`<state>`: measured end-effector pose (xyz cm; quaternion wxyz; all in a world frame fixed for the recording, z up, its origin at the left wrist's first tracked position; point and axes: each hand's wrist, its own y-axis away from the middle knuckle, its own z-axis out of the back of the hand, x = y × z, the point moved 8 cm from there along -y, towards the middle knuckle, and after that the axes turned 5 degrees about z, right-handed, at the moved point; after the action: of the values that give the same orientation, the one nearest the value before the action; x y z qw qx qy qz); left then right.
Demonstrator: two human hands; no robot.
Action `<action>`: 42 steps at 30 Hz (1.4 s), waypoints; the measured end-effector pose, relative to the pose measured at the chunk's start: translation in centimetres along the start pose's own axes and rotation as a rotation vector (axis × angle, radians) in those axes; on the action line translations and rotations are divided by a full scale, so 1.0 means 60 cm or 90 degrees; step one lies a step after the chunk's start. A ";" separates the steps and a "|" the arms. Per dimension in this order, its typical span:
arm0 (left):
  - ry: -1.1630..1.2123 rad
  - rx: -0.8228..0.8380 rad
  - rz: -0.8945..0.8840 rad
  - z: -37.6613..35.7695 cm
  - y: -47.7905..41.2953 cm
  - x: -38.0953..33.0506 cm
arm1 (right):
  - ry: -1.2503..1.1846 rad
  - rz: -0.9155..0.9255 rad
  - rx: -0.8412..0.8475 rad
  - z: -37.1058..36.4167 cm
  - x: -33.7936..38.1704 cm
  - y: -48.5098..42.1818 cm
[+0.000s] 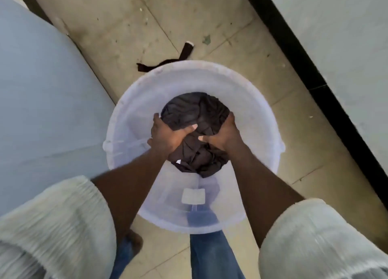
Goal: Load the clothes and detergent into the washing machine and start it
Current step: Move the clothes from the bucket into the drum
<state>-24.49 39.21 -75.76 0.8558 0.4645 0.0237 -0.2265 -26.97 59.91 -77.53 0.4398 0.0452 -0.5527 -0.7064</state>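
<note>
Both hands were down inside a translucent white bucket (262,119) on the tiled floor (130,18), closed round a wad of dark clothes (195,114). The left hand (168,134) had its fingers curled over the bundle's left side, thumb pressed across the top; the right hand (222,135) clamped the right side w/ its thumb meeting the cloth near the middle. So the clothes were in the bucket, gathered up in both fists, the lower end of the wad hanging between the wrists.

Progress, as I'd judge it: very early. Nothing was loaded yet, no detergent was in sight, and no control panel showed. A big pale curved surface (42,89) filled the left of the shot (maybe the machine's body, can't say for sure). Left to do: lift the wad out, get it into the drum, add detergent, start the cycle. One stray dark strip of fabric (159,63) lay on the floor just behind the bucket, prob. needing collecting too.

Writing: a pale rectangular sticker (193,195) sat on the bucket's near wall, too blurred to read. No brand legible anywhere.
</note>
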 end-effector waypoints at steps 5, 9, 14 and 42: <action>-0.131 -0.114 -0.002 -0.032 -0.045 0.020 | 0.012 -0.082 -0.103 -0.040 -0.021 -0.056; -0.092 -0.089 0.008 -0.053 -0.050 0.025 | -0.145 -0.156 -0.116 -0.045 -0.036 -0.061; 0.111 -0.045 0.140 -0.047 -0.072 0.062 | -0.221 -0.188 -0.107 -0.067 -0.068 -0.067; 0.525 0.043 -0.101 0.409 0.577 -0.201 | -0.362 0.199 -0.310 0.252 0.342 0.645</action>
<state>-25.28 39.98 -31.63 0.7387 0.5408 0.3927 -0.0877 -25.69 57.28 -31.29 0.3692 -0.3421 -0.4688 -0.7259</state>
